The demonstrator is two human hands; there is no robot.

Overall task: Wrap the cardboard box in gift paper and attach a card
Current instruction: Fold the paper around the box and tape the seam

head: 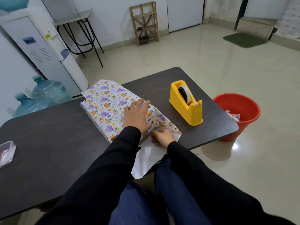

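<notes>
The box (105, 108) lies on the dark table (56, 140), covered in white gift paper printed with purple and orange animals. My left hand (136, 116) lies flat on the near right part of its top, fingers straight, pressing the paper down. My right hand (162, 137) is at the near end of the box, its fingers curled into the paper fold there. A loose flap of paper (149, 158) shows its white underside and hangs over the table's near edge. A yellow tape dispenser (186, 103) stands to the right of the box.
A red bucket (238, 114) with paper scraps stands on the floor past the table's right edge. A clear plastic case (6, 151) lies at the table's left edge. Water bottles (42, 98) and a white dispenser (40, 46) stand behind on the left.
</notes>
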